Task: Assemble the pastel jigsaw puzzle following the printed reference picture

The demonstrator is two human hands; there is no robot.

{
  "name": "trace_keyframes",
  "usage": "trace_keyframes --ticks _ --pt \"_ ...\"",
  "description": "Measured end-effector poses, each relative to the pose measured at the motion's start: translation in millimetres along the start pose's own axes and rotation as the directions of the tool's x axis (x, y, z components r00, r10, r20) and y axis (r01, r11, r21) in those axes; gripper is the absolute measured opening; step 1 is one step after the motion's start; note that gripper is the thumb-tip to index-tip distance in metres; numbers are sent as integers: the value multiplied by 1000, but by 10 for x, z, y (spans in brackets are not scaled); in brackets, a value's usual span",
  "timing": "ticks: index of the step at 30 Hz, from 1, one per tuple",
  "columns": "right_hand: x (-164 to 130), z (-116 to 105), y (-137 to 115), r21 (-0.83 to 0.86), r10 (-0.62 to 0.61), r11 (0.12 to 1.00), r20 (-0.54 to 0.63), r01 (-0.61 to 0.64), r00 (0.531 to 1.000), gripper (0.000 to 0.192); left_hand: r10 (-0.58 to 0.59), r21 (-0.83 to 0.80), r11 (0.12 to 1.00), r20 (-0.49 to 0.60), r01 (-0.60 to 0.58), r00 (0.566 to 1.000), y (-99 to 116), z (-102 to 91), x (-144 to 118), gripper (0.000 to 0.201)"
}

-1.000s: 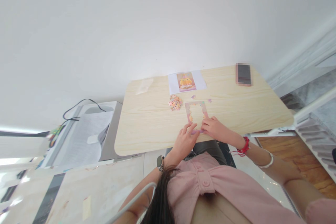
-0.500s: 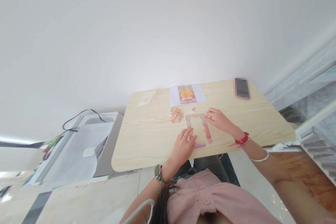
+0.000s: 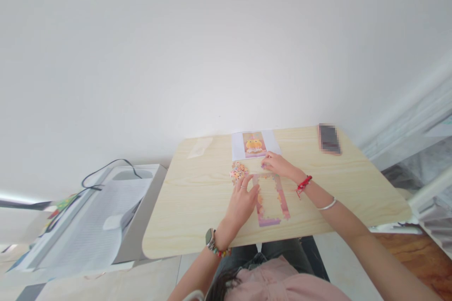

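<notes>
A partly joined jigsaw puzzle (image 3: 285,207), a pink and purple border around bare wood, lies on the table in front of me. My left hand (image 3: 242,202) rests along its left side, fingers spread and holding nothing. Beyond the top edge of the border, my right hand (image 3: 281,166) pinches at a small purple puzzle piece (image 3: 263,166), mostly covered by the fingertips. A heap of loose puzzle pieces (image 3: 238,170) lies just past my left fingertips. Behind it is a white reference sheet (image 3: 238,146) with a picture of an orange figure.
The light wooden table (image 3: 190,202) stands against a white wall. A phone (image 3: 329,139) lies at the back right, and a clear plastic wrapper (image 3: 200,147) at the back left. Left of the table is a white cabinet (image 3: 136,225) with papers and a black cable on it.
My right hand has moved from the puzzle's upper right corner to the purple piece beyond it. My left hand has slid up along the left side. The view has tilted up.
</notes>
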State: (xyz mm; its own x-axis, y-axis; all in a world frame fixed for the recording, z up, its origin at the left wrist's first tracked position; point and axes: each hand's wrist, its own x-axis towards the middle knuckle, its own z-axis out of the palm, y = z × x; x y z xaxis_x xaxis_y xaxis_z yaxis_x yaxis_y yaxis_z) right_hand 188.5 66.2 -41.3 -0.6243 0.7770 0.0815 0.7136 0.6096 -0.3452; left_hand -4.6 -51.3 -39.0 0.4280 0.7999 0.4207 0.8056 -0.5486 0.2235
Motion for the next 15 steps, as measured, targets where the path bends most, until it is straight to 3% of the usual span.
trace_keyframes --ticks 3,9,13,15 --pt "18 13 6 -50 48 998 28 -47 998 11 0 -4 1000 2 0 1000 -8 11 -23 18" --pt "-117 -68 11 -209 157 968 62 -141 986 25 -10 -22 1000 24 11 1000 -18 25 -89 20" --pt "-142 -147 48 -160 87 984 61 -77 994 18 -7 -35 999 23 7 1000 -17 33 -118 21" --pt "-111 -173 66 -80 25 997 74 -19 997 27 -5 -37 999 25 6 1000 -10 29 -125 23"
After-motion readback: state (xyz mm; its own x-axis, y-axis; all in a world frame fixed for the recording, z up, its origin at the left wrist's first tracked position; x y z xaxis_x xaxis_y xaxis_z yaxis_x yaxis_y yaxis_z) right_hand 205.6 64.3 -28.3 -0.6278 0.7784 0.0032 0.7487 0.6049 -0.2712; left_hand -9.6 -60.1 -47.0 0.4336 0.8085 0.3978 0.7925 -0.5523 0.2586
